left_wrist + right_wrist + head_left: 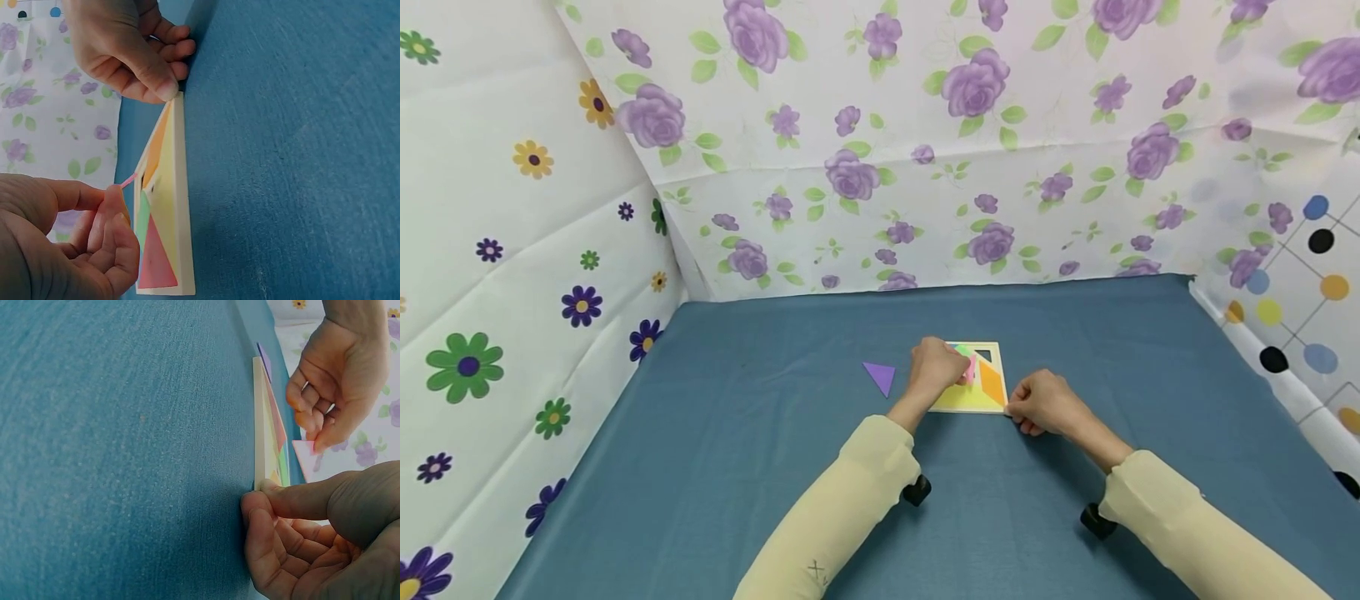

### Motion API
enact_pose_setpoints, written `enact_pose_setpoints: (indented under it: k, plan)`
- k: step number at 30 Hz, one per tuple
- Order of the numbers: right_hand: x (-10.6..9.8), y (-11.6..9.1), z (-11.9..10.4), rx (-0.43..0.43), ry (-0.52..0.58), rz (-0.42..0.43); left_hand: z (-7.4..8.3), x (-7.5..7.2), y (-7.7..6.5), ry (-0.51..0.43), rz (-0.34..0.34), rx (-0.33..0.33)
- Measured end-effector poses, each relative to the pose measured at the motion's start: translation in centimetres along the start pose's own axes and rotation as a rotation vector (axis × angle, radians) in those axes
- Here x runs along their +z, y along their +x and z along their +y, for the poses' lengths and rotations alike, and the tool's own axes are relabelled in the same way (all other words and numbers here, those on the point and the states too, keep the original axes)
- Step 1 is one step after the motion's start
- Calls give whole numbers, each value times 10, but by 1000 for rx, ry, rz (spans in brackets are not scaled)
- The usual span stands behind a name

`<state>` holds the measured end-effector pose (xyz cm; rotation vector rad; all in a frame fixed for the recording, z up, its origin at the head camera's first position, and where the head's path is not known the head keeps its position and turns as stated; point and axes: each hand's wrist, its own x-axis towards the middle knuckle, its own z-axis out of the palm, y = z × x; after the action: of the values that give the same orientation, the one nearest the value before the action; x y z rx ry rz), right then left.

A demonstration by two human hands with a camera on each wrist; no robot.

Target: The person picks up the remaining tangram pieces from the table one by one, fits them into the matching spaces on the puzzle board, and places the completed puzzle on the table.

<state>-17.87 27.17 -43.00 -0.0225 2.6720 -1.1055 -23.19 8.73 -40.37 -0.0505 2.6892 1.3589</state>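
Observation:
A square tangram board (970, 411) with a pale rim lies flat on the cloth. In it sit an orange parallelogram (992, 383), a yellow piece (955, 402), a green piece (144, 219) and a red triangle (157, 259). A dark opening shows near its far right corner. Over the board, my left hand (936, 367) pinches a small pink piece (305, 454) between thumb and finger, held up above the surface. My right hand (1045, 404) grips the near right corner of the board between thumb and forefinger. Left of the board lies a purple triangle (882, 377).
A blue cloth (737, 467) covers the table. Behind it hangs a white sheet with purple roses (850, 175). Flower-patterned sheeting (467, 367) stands on the left, and dotted sheeting (1300, 333) on the right.

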Motion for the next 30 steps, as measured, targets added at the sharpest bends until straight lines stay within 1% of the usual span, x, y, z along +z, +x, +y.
enact_pose_setpoints:
  k: [7,17,20,26,30]
  plan:
    - [0,0,0,-2,4,0,0,11,10,50,25,-13]
    - [-1,0,0,-13,7,2,9,17,9,114,26,-40]
    - [-1,0,-1,-11,7,4,8,18,11,115,29,-44]
    - [-1,-1,-2,-12,6,4,3,22,14,82,39,-23]
    - [-2,0,-2,-8,8,4,2,24,15,71,28,-34]
